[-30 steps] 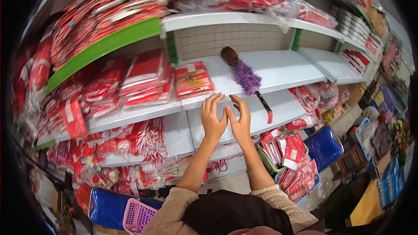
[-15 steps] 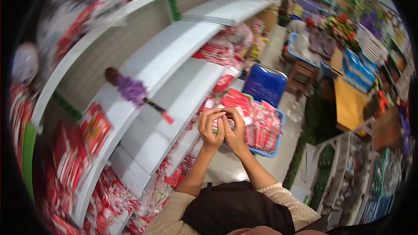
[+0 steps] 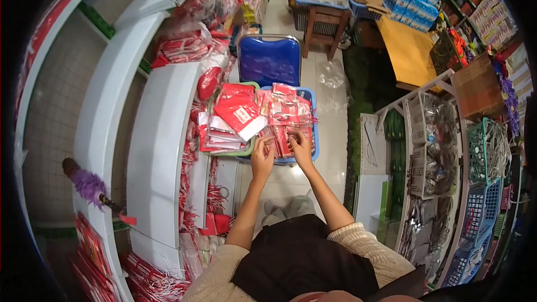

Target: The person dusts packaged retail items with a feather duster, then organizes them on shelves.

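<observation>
Both hands reach over the front of a blue basket (image 3: 315, 126) filled with red packets in clear wrap (image 3: 286, 106). My left hand (image 3: 262, 155) is open, fingers loosely bent, at the corner between this basket and a green-rimmed tray (image 3: 250, 149). To its right, my right hand (image 3: 300, 148) is also open, its curled fingers apart just over the packets. Red and white folded packs (image 3: 238, 113) are heaped in the green-rimmed tray, the top one with a white label.
A blue-backed chair (image 3: 269, 60) stands behind the baskets. White shelves (image 3: 154, 134) run along the left, with a purple duster (image 3: 89, 186) on one. Racks of baskets (image 3: 428, 145) line the right. Clear plastic (image 3: 333, 74) lies on the floor.
My hands, fingertips together before, have separated and lowered to the packets. The view has turned down and to the right, bringing the baskets to the middle.
</observation>
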A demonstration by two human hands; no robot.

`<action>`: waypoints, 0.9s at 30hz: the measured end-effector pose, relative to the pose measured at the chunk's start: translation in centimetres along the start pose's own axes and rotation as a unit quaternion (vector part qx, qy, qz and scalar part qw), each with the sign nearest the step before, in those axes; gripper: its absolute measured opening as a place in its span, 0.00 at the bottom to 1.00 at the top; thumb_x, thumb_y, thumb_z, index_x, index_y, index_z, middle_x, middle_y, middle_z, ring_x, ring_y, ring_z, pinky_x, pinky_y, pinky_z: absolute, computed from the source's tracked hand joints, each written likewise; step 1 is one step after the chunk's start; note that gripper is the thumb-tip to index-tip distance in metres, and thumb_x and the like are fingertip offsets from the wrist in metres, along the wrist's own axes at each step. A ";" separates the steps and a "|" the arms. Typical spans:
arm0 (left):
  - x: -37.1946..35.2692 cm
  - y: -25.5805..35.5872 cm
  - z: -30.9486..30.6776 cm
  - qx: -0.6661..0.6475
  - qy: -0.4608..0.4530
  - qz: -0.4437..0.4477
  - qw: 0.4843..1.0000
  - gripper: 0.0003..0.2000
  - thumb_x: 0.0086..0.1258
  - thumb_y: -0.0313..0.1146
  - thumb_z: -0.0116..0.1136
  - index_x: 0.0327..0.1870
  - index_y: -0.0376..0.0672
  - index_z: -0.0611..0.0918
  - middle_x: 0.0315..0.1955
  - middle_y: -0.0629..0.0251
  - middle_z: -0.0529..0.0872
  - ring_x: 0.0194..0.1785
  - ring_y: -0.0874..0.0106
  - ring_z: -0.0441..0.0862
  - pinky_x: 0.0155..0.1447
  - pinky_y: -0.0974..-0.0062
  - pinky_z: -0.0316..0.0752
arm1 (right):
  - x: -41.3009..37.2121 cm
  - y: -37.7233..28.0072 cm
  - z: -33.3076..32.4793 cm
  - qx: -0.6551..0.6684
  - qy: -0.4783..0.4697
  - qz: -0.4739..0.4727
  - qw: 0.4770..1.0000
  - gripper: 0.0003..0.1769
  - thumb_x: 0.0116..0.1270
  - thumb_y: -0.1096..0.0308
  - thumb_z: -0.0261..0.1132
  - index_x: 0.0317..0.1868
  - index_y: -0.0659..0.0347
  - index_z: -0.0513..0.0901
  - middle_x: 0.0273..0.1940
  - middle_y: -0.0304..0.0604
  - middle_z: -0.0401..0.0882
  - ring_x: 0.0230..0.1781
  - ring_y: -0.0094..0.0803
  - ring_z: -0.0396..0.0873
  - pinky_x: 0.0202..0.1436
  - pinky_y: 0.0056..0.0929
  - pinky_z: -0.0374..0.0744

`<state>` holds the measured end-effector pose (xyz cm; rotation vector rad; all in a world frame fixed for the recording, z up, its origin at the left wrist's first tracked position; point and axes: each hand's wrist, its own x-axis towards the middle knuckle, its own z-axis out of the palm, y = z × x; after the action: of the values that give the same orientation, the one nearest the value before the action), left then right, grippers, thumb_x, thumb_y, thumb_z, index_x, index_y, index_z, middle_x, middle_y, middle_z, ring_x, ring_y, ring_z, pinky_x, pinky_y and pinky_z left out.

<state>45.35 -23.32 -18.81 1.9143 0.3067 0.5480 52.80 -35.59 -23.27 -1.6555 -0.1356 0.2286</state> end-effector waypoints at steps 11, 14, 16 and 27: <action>-4.7 -15.1 6.5 0.017 -0.089 -0.199 0.976 0.17 0.71 0.37 0.50 0.54 0.34 0.74 0.50 0.53 0.75 0.49 0.66 0.77 0.53 0.73 0.72 | 1.4 14.0 -2.0 -0.163 -0.023 0.090 0.982 0.19 0.61 0.65 0.62 0.49 0.69 0.76 0.43 0.51 0.80 0.39 0.35 0.79 0.44 0.31 0.77; -6.5 -22.2 10.3 0.069 -0.046 -0.136 0.987 0.23 0.74 0.46 0.42 0.56 0.33 0.73 0.54 0.49 0.72 0.50 0.61 0.76 0.57 0.70 0.70 | 1.3 15.0 -0.8 -0.234 -0.019 0.015 0.972 0.23 0.61 0.61 0.63 0.51 0.68 0.75 0.45 0.53 0.80 0.43 0.39 0.79 0.48 0.33 0.75; -5.5 -18.6 10.0 -0.062 -0.094 -0.232 0.966 0.30 0.75 0.53 0.32 0.57 0.31 0.72 0.53 0.48 0.75 0.54 0.60 0.75 0.61 0.69 0.65 | 1.2 15.8 0.4 -0.175 -0.012 0.035 0.984 0.27 0.60 0.57 0.64 0.55 0.67 0.74 0.50 0.57 0.77 0.48 0.45 0.77 0.52 0.35 0.73; -6.1 -14.8 13.2 -0.258 -0.234 -0.371 0.861 0.34 0.70 0.62 0.33 0.66 0.43 0.66 0.63 0.60 0.68 0.66 0.65 0.64 0.62 0.59 0.63 | 0.8 11.5 -3.4 -0.268 0.138 0.090 0.949 0.16 0.65 0.59 0.56 0.45 0.61 0.83 0.35 0.57 0.81 0.36 0.52 0.80 0.41 0.42 0.76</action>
<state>47.39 -30.77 -38.10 1.2090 0.4855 -0.3351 53.81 -39.85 -34.51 -2.2270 0.1852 0.0971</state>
